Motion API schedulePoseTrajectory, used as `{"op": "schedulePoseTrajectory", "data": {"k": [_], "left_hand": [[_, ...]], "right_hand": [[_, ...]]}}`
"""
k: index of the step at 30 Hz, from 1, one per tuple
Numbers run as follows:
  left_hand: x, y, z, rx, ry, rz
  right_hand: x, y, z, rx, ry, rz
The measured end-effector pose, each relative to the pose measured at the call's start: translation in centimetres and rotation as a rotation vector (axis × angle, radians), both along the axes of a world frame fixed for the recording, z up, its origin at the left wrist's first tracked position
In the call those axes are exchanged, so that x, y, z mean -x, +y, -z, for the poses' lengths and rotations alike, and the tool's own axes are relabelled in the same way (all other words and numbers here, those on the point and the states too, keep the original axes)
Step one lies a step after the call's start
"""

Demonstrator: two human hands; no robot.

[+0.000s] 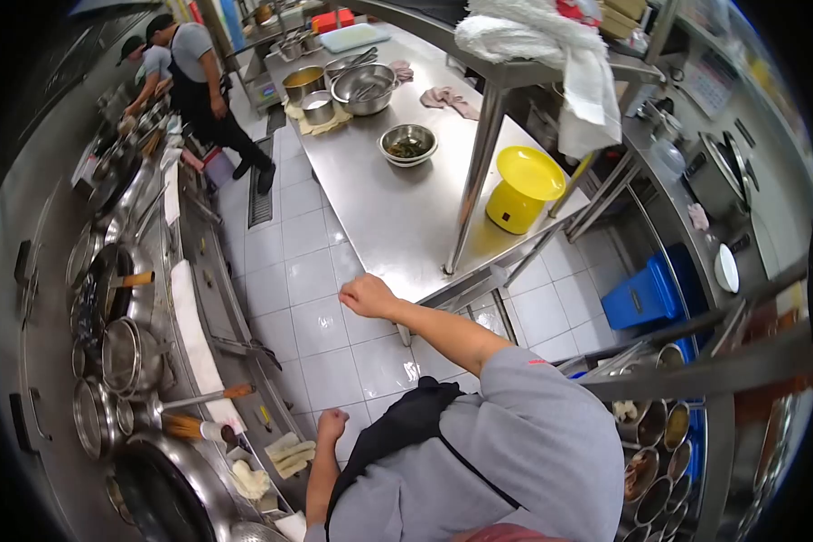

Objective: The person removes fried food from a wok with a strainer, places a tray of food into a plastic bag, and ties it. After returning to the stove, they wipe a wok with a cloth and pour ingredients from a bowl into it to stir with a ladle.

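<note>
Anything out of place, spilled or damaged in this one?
No clear spill or damage; it's only slightly untidy. A pink cloth lies crumpled on the table, and a white towel hangs bunched over the shelf corner instead of folded. The floor shines, but I can't tell whether it's wet.

The right hand [367,296], fingers curled, is near the counter [402,217]. A bowl [410,162] and yellow scale [515,208] stand beyond this hand. Cloths [290,454] lie near the left hand [332,425].
</note>
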State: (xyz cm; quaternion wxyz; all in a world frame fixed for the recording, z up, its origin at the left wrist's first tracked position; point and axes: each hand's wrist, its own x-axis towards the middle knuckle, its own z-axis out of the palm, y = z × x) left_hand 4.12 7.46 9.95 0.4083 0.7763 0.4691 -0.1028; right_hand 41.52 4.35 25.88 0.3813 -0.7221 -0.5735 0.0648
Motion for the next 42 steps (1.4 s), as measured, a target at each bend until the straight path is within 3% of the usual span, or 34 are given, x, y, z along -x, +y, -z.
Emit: {"op": "schedulePoseTrajectory", "data": {"k": [3,4,5,9,10,12,15,19,24,28,29,31,32,33,34,35,36,37,39,41,42], "left_hand": [[-2.8,-1.8,0.7,0.006,-0.164,0.051],[-3.8,-3.3,-0.7,0.028,-0.205,0.058],[-4.2,-4.8,-1.9,0.048,-0.243,0.063],[-0.4,-9.0,-3.1,0.113,-0.169,-0.037],[1.8,-10.0,-2.1,0.106,-0.160,-0.153],[8.1,-12.6,1.0,0.096,-0.142,-0.382],[14.6,-17.1,-0.8,0.074,0.129,-0.610],[19.6,-20.6,-2.4,0.138,0.266,-0.744],[20.6,-20.6,-1.8,0.215,0.222,-0.709],[18.5,-19.2,2.7,0.100,0.004,-0.462],[18.3,-17.4,6.2,-0.011,0.076,-0.280],[14.1,-12.5,2.4,-0.039,0.053,-0.430],[12.8,-10.7,2.4,-0.093,0.024,-0.463],[11.9,-8.5,0.6,-0.073,0.001,-0.511],[10.8,-7.5,-2.7,-0.120,-0.208,-0.614],[10.4,-6.7,-3.5,-0.127,-0.212,-0.647],[10.3,-6.0,-4.1,-0.132,-0.217,-0.663],[10.4,-5.7,-4.5,-0.084,-0.219,-0.687],[11.0,-5.3,-5.4,0.017,-0.221,-0.709],[11.2,-5.3,-7.5,0.086,-0.322,-0.692],[11.4,-5.3,-8.5,0.123,-0.374,-0.680]], "right_hand": [[-2.7,2.5,-3.1,-0.073,0.438,0.228],[-5.2,4.8,-2.0,-0.121,0.386,0.377],[-7.5,6.4,-2.1,-0.209,0.498,0.503],[-17.0,9.7,-5.3,-0.179,0.321,0.959],[-19.3,9.8,-6.6,-0.018,0.459,0.951],[-21.7,9.7,-6.4,0.074,0.297,1.021],[-24.6,9.0,-6.3,0.248,0.347,1.058],[-24.4,7.8,-7.7,0.172,0.286,1.174],[-26.9,6.6,-8.0,0.147,0.339,1.321],[-32.9,6.5,-2.1,0.067,0.348,1.408],[-36.9,5.8,2.0,-0.247,0.630,1.338],[-34.4,4.2,-1.1,-0.204,0.701,1.184],[-35.1,4.6,-2.0,-0.092,0.649,1.338],[-33.1,4.1,-4.4,-0.028,0.580,1.326],[-35.4,4.3,-3.2,-0.018,0.550,1.358],[-32.9,4.0,-6.1,-0.003,0.510,1.430],[-37.9,4.9,-3.5,-0.059,0.368,1.633],[-36.0,5.1,-5.6,-0.123,0.356,1.679],[-32.1,4.2,-8.8,-0.280,0.479,1.415],[-25.9,4.3,-13.8,-0.208,0.412,1.271],[-25.6,5.1,-13.5,-0.318,0.442,1.134]]}}
